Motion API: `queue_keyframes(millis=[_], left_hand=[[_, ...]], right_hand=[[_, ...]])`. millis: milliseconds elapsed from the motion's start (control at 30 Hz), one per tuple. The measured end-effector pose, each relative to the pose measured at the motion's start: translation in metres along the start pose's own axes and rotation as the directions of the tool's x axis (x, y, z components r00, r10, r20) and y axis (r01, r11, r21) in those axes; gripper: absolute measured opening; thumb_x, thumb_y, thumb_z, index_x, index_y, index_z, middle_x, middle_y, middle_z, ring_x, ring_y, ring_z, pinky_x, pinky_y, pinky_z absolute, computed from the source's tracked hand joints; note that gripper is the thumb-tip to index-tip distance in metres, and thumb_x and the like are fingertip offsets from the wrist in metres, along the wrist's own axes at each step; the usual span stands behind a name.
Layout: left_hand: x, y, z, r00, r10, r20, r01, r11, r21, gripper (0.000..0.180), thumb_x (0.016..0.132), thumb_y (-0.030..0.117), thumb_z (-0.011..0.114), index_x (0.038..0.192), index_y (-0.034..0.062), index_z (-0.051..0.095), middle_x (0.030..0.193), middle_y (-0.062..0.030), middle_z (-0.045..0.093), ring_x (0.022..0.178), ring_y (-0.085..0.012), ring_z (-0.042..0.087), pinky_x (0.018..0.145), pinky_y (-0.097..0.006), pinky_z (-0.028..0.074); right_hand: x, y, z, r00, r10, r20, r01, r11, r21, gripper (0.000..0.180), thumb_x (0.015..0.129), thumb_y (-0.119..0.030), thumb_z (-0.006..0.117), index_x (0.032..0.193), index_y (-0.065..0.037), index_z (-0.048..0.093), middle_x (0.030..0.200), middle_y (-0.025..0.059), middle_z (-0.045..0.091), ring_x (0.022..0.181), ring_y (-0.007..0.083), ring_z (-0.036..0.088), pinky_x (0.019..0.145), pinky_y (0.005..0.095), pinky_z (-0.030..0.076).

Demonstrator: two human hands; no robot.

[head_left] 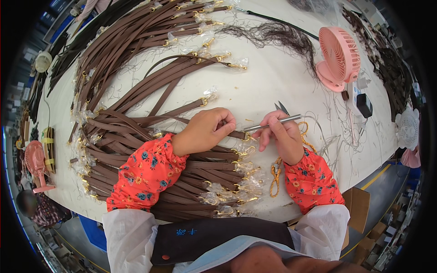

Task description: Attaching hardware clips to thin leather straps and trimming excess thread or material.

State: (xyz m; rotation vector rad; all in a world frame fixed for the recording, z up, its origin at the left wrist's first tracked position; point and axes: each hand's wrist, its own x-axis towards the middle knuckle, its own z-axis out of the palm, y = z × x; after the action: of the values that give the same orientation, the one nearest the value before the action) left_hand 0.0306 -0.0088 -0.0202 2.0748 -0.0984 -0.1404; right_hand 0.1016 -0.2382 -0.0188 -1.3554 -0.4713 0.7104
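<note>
Near the middle of the table, my left hand [207, 129] is closed in a pinch at the end of a brown strap [237, 134]. A gold clasp [248, 137] in clear plastic sits at that strap's tip, between my hands. My right hand [283, 136] grips a slim silver metal tool, like tweezers [291, 118], whose thin end points left toward the strap. Dark pointed blades [283, 108] show just beyond the right fingers; whether they are held or lie on the table, I cannot tell. Under my left forearm lies a heap of brown straps [200, 164] with gold clasps.
More brown straps [123, 41] spread over the far left. A pink fan [337, 54] stands at the far right, beside a tangle of dark threads [273, 34]. A yellow cord [275, 179] lies by my right sleeve. Another pink fan [35, 159] is at the left edge.
</note>
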Motion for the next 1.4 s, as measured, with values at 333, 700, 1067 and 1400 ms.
queue_keyframes(millis=[333,700,1067,1400], left_hand=[[0.0,-0.003,-0.003,0.988,-0.049,0.147,0.07,0.987,-0.144,0.013,0.094,0.014,0.061,0.092,0.0017,0.058,0.074,0.0046,0.051,0.066,-0.0032,0.043,0.059,-0.021,0.038],[0.0,-0.003,-0.004,0.984,-0.063,0.164,0.089,0.984,-0.155,0.012,0.094,0.014,0.06,0.091,0.0026,0.058,0.074,0.0058,0.05,0.067,-0.0026,0.042,0.059,-0.02,0.037],[0.001,-0.012,-0.003,0.998,-0.063,0.023,0.067,0.978,-0.2,0.015,0.098,0.017,0.055,0.095,0.0025,0.055,0.078,0.004,0.05,0.069,-0.0044,0.043,0.061,-0.02,0.039],[0.002,-0.014,0.001,0.998,-0.046,-0.05,0.031,0.965,-0.259,0.017,0.094,0.017,0.056,0.091,0.0007,0.057,0.069,-0.0009,0.052,0.062,-0.0084,0.043,0.054,-0.027,0.036]], right_hand=[[0.0,-0.001,0.0,1.0,-0.001,0.023,0.002,1.0,-0.027,0.032,0.104,-0.031,0.038,0.099,-0.002,0.05,0.063,0.0056,0.057,0.061,0.0166,0.062,0.082,0.0338,0.052],[0.0,-0.001,0.0,0.999,-0.006,0.037,0.007,1.0,-0.03,0.031,0.104,-0.03,0.037,0.099,-0.002,0.051,0.063,0.0053,0.057,0.061,0.0169,0.062,0.082,0.0336,0.051],[0.0,-0.001,0.001,1.0,-0.013,0.027,0.013,1.0,-0.017,0.031,0.104,-0.03,0.038,0.098,-0.003,0.05,0.062,0.0052,0.056,0.059,0.0165,0.061,0.082,0.0347,0.052],[-0.001,0.0,0.0,1.0,-0.016,0.024,0.016,1.0,-0.017,0.029,0.104,-0.028,0.038,0.096,-0.003,0.05,0.062,0.0052,0.056,0.059,0.0159,0.061,0.082,0.0345,0.052]])
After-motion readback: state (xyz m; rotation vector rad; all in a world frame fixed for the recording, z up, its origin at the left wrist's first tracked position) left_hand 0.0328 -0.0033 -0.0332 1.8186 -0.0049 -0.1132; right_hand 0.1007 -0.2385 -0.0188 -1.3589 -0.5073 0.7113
